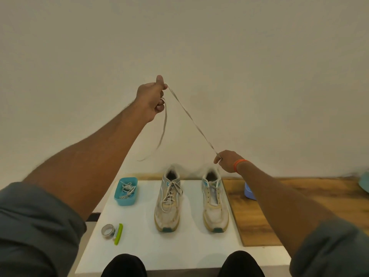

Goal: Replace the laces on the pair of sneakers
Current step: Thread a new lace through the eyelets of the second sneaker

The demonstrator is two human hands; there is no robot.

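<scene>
Sneakers (167, 198) off-white (teal accents); tray (125, 200) teal; wristband (238, 164) orange

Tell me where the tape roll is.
In the head view, the tape roll lies at the white table's near-left corner, touching a green tool on its right, nearer the person than the teal tub.

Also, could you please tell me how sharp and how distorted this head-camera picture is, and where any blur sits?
In the head view, the sneakers and the teal tray look sharp; the free tail of the lace below the left hand is motion-blurred, the stretch toward the right hand less so. Wide-angle stretch swells both sleeves at the lower corners; lighting is soft and warm, without glare.
</scene>
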